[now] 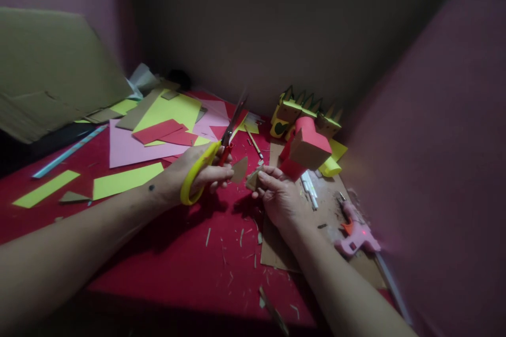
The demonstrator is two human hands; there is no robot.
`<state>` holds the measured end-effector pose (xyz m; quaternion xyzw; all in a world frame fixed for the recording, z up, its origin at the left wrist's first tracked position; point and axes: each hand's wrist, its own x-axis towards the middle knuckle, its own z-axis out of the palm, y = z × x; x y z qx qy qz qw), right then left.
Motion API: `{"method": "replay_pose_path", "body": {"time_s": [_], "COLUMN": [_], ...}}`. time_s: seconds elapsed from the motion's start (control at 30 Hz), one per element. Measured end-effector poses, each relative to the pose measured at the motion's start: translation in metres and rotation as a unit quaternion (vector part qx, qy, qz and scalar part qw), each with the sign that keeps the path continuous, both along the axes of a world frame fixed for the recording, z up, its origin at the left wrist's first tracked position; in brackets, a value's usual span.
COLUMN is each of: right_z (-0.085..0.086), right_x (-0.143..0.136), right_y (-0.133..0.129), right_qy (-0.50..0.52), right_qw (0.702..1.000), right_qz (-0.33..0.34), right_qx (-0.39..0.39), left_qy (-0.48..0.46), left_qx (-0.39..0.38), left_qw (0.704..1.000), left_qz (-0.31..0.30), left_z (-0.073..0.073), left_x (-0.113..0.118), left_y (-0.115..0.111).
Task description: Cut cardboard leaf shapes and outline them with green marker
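- Between the two sets of fingertips, a narrow gap separates a pointed cardboard piece (pixel 239 170) from a small cardboard piece (pixel 253 181).
- At the left hand (pixel 211 172), the thumb and fingers are closed narrowly on the pointed cardboard piece; the same hand carries scissors (pixel 215 147), their yellow handle looped around it and their blades slanting up and away. A small red part (pixel 226 153) shows by these fingers; whether it belongs to the scissors, I cannot tell.
- At the right hand (pixel 280 197), the thumb and fingers pinch the small cardboard piece, the back of the hand partly turned up.
- Behind the hands, the left forearm reaches in from the left edge and the right forearm from the lower right, both over the red table (pixel 158 263).
- Just beyond the fingertips lies a pencil (pixel 253 142), pointing away at a slant.
- Beyond the right fingers stand a red paper box (pixel 304 150) and a yellow spiked model (pixel 304 108).
- To the right of the right hand are glue sticks (pixel 309 189) and, farther off, a pink glue gun (pixel 358 234).
- Left of the left fingers, yellow paper (pixel 169 112) and pink paper (pixel 126 148) overlap.
- Nearer than the fingertips, thin scraps (pixel 241 237) are scattered.
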<state>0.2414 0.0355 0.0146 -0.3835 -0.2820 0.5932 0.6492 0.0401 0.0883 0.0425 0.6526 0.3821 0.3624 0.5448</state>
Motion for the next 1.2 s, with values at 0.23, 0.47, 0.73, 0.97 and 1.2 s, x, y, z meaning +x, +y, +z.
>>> {"method": "replay_pose_path", "body": {"time_s": [0.23, 0.47, 0.73, 0.97, 1.2], "right_z": [0.002, -0.001, 0.011, 0.01, 0.013], "right_x": [-0.001, -0.001, -0.005, -0.011, -0.008], "right_y": [-0.003, -0.004, -0.012, -0.013, -0.011], "right_qy": [-0.052, -0.109, -0.184, -0.129, -0.07], "right_qw": [0.998, 0.994, 0.98, 0.99, 0.997], "right_qz": [0.023, 0.022, -0.039, -0.012, 0.005], "right_qx": [-0.003, 0.024, 0.067, 0.063, 0.031], "left_qy": [0.0, -0.003, 0.019, 0.081, 0.165], "left_qx": [0.032, 0.024, 0.036, 0.06, 0.112], "left_qw": [0.999, 0.999, 0.999, 0.994, 0.98], "left_qz": [-0.006, -0.025, -0.017, -0.038, -0.014], "left_z": [-0.006, -0.021, -0.006, -0.008, -0.008], "left_x": [-0.002, -0.006, 0.0, 0.004, -0.001], "left_y": [0.004, 0.016, -0.001, -0.013, -0.001]}}
